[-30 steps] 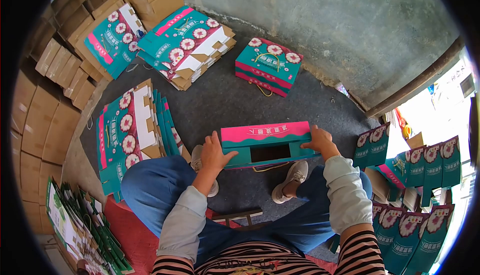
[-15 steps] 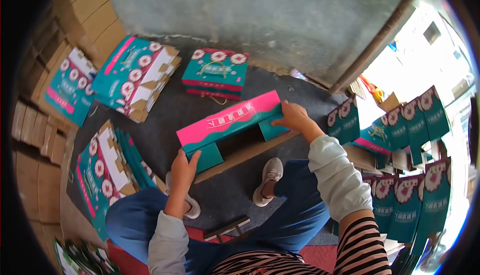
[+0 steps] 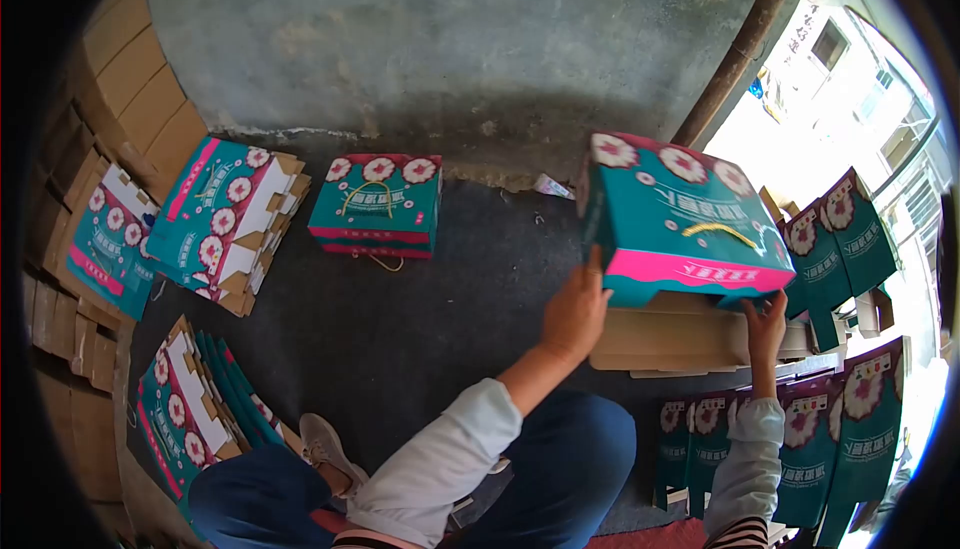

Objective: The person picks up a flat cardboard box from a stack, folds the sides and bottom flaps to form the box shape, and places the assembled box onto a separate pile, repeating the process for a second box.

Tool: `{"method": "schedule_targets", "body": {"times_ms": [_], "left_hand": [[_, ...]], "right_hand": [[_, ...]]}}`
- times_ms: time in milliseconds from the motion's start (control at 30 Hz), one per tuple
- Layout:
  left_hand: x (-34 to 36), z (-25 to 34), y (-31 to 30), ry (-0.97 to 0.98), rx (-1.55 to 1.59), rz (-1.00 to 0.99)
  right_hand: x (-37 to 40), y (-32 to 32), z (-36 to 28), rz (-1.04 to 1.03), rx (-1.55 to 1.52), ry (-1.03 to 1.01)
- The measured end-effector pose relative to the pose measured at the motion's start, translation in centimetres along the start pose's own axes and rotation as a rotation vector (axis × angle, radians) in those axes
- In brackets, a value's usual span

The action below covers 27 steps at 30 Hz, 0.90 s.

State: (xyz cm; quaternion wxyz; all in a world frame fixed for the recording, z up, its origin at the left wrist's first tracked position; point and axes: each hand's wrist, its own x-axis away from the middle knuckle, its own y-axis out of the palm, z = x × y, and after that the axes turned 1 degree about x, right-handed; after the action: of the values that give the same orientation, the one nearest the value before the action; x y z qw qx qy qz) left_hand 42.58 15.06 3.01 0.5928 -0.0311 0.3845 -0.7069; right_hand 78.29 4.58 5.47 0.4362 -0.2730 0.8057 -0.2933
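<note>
A teal and pink cardboard gift box (image 3: 690, 199) with white-and-maroon round prints and a gold rope handle (image 3: 722, 233) is raised in front of me on the right. Its near end hangs open, and a brown cardboard flap (image 3: 670, 334) shows below it. My left hand (image 3: 578, 317) grips the box's near left corner. At the near right corner my right hand (image 3: 765, 327) holds the edge, fingers on the pink side. The far side of the box is hidden.
Another finished-looking gift box (image 3: 380, 204) stands on the dark floor near the grey wall (image 3: 430, 39). Flat printed cartons (image 3: 230, 219) lean at the left beside stacked brown cardboard (image 3: 130, 39). Upright printed cartons (image 3: 810, 439) line the right side. A wooden pole (image 3: 745, 39) stands by the bright opening.
Both hands have carried the box to the right and turned it, so its printed face with the rope handle now shows. My view has shifted as well.
</note>
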Motion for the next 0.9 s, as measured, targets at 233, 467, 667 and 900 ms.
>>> {"method": "schedule_targets", "body": {"times_ms": [233,467,667,900], "left_hand": [[-1.7,3.4,13.5,0.134,0.008,-0.223],[-2.8,4.9,17.1,0.04,0.084,-0.44],[-2.4,4.8,17.0,0.058,0.177,-0.642],[-2.0,4.3,13.4,0.223,0.157,-0.734]], "right_hand": [[4.2,-0.8,16.6,0.024,-0.026,0.387],[3.3,1.2,23.3,0.157,-0.425,0.757],[2.5,1.3,3.1,0.226,-0.57,0.459],[-1.5,7.1,6.6,0.238,0.116,0.451]]}}
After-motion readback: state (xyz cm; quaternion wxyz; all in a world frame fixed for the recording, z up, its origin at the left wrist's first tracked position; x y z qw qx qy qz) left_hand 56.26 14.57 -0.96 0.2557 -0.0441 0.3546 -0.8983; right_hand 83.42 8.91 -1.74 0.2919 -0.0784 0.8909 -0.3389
